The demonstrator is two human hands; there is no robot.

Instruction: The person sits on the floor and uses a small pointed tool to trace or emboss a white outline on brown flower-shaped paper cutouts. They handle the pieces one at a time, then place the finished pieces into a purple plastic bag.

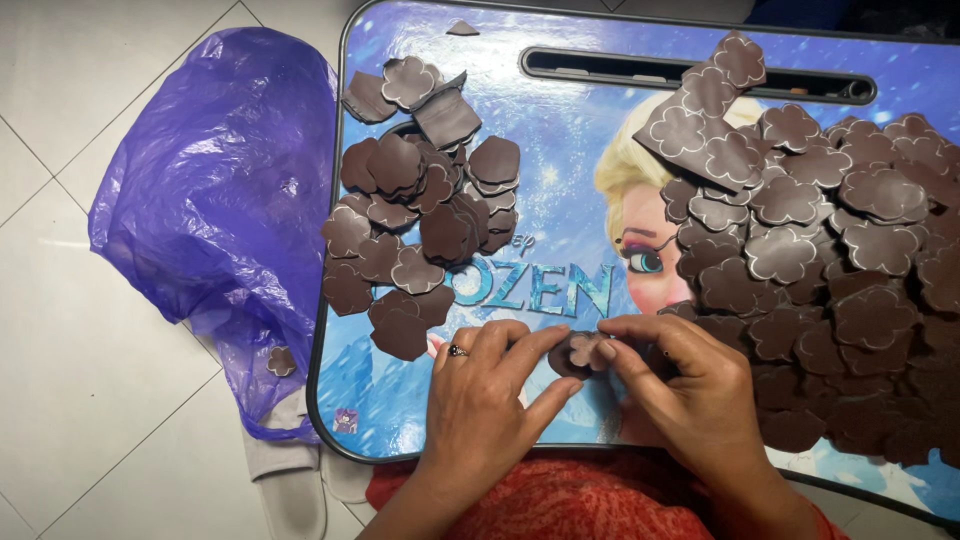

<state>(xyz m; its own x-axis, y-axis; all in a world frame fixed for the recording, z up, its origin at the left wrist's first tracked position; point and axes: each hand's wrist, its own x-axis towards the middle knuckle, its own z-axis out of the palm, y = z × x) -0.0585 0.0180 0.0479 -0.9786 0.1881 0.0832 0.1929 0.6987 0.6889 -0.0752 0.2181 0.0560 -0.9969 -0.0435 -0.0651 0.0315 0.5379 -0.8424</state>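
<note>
Left hand (480, 400) and right hand (690, 395) pinched together on one brown flower-shaped cutout (578, 352), near centre of blue lap tray (560, 130). Smaller pile (420, 230) at left apparently processed; larger heap (820, 260) at right apparently remaining. Purple plastic bag (210, 200) on floor, far left.

I see dark brown flower-shaped pieces (800, 250) edged with a thin pale outline, and a plainer brown pile (420, 210) of the same sort (some show only their dark backs). The lap tray (560, 130) is icy blue with a cartoon figure, yellow-haired, and teal lettering. A translucent purple plastic bag (215, 190) lies on white floor tiles (80, 400). My view's lower edge shows red-orange patterned cloth (580, 505).
</note>
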